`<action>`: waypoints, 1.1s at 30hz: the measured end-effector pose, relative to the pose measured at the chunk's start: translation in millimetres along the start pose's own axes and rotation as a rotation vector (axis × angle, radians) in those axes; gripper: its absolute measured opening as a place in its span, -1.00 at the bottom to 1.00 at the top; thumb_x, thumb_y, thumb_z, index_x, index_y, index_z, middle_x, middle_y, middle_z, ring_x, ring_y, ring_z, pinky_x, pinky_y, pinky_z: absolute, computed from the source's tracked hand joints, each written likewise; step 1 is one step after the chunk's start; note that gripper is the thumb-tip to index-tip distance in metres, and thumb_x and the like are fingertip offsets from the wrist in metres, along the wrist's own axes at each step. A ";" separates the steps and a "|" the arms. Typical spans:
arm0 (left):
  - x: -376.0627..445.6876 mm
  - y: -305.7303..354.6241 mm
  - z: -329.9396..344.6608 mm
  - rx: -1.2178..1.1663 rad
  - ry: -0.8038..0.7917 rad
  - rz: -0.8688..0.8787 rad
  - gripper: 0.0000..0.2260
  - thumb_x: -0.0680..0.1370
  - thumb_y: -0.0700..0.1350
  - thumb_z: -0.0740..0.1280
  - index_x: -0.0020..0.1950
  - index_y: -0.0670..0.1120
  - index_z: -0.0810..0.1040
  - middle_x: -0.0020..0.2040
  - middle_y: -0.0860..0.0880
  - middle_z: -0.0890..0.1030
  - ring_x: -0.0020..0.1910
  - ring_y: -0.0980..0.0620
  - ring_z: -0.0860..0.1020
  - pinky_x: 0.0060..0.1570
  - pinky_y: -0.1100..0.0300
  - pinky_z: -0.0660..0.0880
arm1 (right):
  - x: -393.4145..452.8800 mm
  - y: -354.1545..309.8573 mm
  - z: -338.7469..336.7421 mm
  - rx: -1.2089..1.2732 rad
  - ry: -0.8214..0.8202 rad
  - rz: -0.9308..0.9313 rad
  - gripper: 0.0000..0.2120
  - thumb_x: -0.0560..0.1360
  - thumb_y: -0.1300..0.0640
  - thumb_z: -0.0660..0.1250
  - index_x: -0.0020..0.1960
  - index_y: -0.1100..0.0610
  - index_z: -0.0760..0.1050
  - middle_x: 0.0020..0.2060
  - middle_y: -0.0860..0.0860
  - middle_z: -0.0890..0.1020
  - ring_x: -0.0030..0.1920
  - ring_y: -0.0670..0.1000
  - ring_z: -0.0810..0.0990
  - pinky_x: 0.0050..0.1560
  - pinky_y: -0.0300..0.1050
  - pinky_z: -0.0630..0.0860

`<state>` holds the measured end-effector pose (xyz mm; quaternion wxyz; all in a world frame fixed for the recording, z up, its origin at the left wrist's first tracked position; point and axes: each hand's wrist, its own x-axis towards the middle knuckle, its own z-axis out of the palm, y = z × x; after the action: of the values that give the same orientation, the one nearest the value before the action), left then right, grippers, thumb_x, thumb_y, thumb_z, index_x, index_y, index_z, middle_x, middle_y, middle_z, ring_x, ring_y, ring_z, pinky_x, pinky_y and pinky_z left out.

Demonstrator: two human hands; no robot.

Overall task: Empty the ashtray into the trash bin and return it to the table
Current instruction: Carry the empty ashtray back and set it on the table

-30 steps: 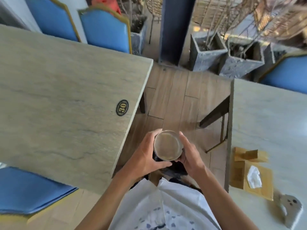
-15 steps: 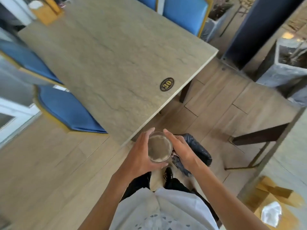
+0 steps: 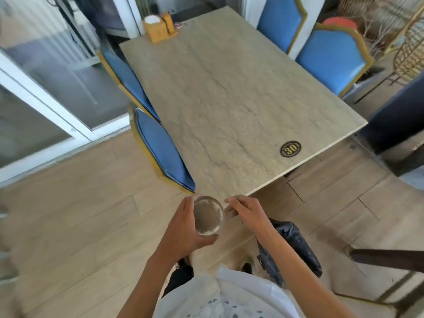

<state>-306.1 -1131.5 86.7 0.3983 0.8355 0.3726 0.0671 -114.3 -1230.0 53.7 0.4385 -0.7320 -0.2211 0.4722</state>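
Note:
A round glass ashtray [image 3: 208, 215] with pale ash smears inside is held in my left hand [image 3: 183, 228], just off the near corner of the beige stone table [image 3: 229, 99]. My right hand [image 3: 246, 211] hovers right beside the ashtray with fingers loosely curled and seems not to hold it. A trash bin lined with a black bag [image 3: 291, 246] stands on the floor by my right forearm, partly hidden by the arm.
The table carries a round "30" badge [image 3: 290, 148] and a wooden napkin holder [image 3: 159, 27] at its far end. Blue chairs [image 3: 160, 145] line its left side, and more blue chairs [image 3: 330, 58] its far right. A dark table leg [image 3: 387, 259] juts in at right.
The view has swung left, bringing the whole table 30 into sight. My right hand has come off the ashtray, which my left hand now holds alone near the table corner.

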 end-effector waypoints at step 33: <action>326.9 -165.2 -279.7 0.045 -0.140 0.138 0.04 0.14 0.32 0.61 0.51 0.22 0.18 0.37 0.21 0.38 0.34 0.19 0.40 0.26 0.20 0.46 | 362.1 -118.8 156.6 -0.247 0.485 0.120 -0.57 0.62 0.10 0.36 0.45 0.22 0.48 0.35 0.22 0.59 0.37 0.24 0.57 0.33 0.05 0.50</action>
<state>-281.3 -671.4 96.5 0.3992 0.8705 0.2865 0.0274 -77.1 -833.6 -51.9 0.3574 -0.8834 -0.1219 0.2775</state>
